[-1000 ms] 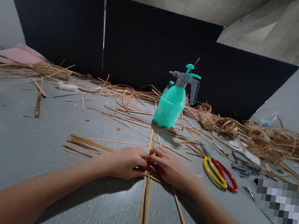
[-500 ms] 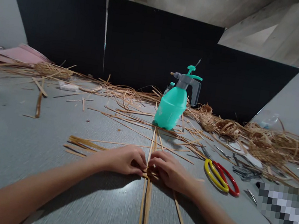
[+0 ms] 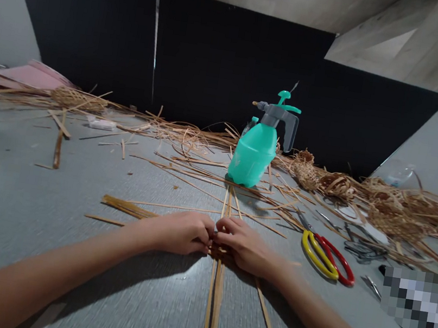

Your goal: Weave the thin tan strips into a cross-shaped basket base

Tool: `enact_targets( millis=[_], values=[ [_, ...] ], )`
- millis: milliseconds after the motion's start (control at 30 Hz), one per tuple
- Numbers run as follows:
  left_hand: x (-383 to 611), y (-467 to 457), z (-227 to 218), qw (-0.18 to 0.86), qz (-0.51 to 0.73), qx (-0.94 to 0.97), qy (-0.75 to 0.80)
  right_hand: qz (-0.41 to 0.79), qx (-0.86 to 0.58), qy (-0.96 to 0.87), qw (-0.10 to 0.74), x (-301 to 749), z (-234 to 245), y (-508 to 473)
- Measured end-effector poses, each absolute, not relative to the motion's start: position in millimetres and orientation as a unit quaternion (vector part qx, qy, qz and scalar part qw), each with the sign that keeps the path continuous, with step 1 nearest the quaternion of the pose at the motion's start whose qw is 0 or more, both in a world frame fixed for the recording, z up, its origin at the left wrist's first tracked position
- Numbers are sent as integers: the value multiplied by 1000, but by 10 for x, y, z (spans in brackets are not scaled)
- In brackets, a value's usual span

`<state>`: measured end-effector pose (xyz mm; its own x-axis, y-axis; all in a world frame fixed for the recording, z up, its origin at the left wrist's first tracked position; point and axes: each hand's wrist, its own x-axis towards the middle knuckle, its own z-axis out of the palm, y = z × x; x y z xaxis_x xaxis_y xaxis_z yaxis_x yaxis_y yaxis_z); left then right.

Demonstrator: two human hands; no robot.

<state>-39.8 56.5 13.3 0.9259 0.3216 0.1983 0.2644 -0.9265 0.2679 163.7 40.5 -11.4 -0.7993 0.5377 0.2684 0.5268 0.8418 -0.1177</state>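
Note:
Several long, flat, tan bamboo strips (image 3: 215, 311) run lengthwise along the table in front of me, passing between my hands. Crosswise strips (image 3: 124, 206) stick out to the left, beyond my forearm. My left hand (image 3: 186, 231) is closed in a pinch at the crossing, thumb and index finger together on the strips. Opposite it, almost touching, my right hand (image 3: 245, 246) has its fingers bent down and pinching the strips at the same crossing. The fingers partly hide the woven spot. A single strip (image 3: 269, 325) slants out from under my right wrist.
A turquoise spray bottle (image 3: 253, 155) stands beyond my hands. Scissors with yellow and red handles (image 3: 328, 257) lie to the right. Loose strips (image 3: 189, 143) and small woven pieces (image 3: 395, 220) line the back. A pink sheet (image 3: 34, 76) lies far left.
Both hands have drawn closer together at the crossing, and my left fingers have closed up more. A crosswise strip on the left has shifted outward. The view has tilted slightly.

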Motion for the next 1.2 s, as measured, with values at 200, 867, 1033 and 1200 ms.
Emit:
enact_targets(
  millis=[200, 867, 1033, 1200],
  values=[
    [-407, 560, 125, 123, 117, 972, 163, 12, -285, -946, 152, 1655, -131, 414],
    [-414, 619, 24, 232, 200, 931, 199, 14, -276, -950, 143, 1593, -116, 390],
    [-404, 632, -19, 204, 194, 942, 184, 21, -276, -949, 148, 1571, -114, 385],
    [-404, 584, 13, 181, 183, 943, 209, 57, -312, -930, 186, 1633, -106, 314]
  ],
)
